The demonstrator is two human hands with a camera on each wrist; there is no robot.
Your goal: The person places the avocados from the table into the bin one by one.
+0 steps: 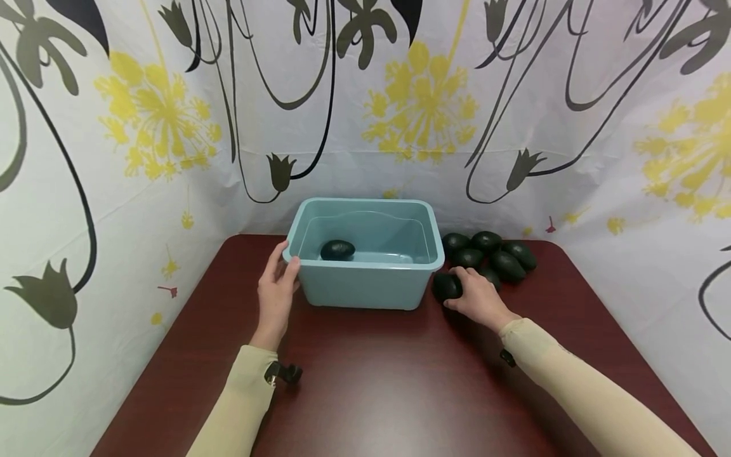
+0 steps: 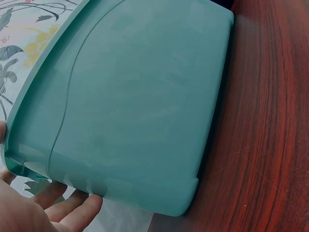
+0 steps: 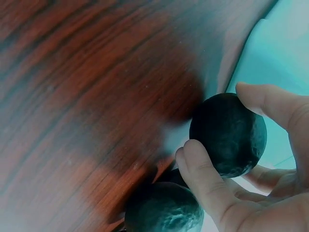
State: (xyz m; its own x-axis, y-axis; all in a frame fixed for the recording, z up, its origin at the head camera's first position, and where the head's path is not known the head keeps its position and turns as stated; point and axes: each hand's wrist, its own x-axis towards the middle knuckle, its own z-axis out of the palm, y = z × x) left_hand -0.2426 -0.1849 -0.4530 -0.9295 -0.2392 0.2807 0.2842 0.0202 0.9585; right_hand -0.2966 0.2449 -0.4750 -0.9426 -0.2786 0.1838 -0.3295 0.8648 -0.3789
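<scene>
Five fingers of the right hand (image 1: 478, 299) belong to a grasp round one dark green, egg-shaped avocado (image 1: 447, 287), its thumb and fingertips pressed to the rough skin. That fruit is just beside the near right corner of a pale blue-green, rectangular plastic bin (image 1: 365, 285); whether it touches the tabletop, I cannot tell. At the bin's near left corner, the left hand (image 1: 275, 301) grips the rim, its other fingers against the outer wall. Inside the bin, toward the left, lies a single dark avocado (image 1: 337, 250). Beyond the right hand, a cluster of dark green avocados (image 1: 507, 266) lies close together, right of the bin. All this rests on a glossy, reddish-brown wood-grained table (image 1: 365, 381). Behind hangs a white sheet (image 1: 354, 178) printed with grey and yellow flowers.
</scene>
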